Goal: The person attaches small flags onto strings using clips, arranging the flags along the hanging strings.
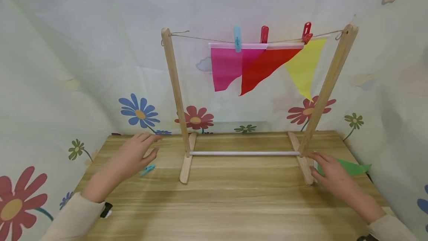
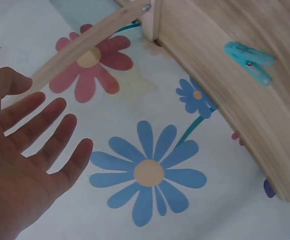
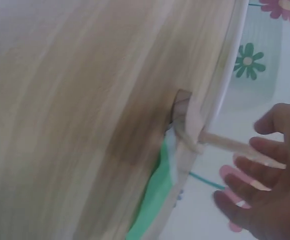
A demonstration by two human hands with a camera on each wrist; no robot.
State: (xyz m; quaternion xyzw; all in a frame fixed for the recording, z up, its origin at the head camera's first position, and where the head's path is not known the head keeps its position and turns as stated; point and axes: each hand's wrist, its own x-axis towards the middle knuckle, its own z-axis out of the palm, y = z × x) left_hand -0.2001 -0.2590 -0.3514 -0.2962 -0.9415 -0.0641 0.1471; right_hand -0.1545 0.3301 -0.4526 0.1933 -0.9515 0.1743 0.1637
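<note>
A wooden frame (image 1: 176,92) carries a string with three pennants: pink (image 1: 225,66), red (image 1: 264,66) and yellow (image 1: 307,66). One blue clothespin (image 1: 237,39) and two red clothespins (image 1: 264,34) sit along the string. My left hand (image 1: 135,154) hovers left of the frame, fingers spread and holding nothing. Below it a teal clothespin (image 1: 148,170) lies on the table, also in view in the left wrist view. Over by the frame's right foot is my right hand (image 1: 334,174), fingers loosely bent, nothing in them. Partly behind it, a green pennant (image 1: 354,167) lies on the table.
The frame's feet (image 1: 185,170) stand on the wooden table (image 1: 234,203), joined by a white crossbar (image 1: 244,153). A flower-printed cloth (image 1: 83,66) encloses the back and both sides.
</note>
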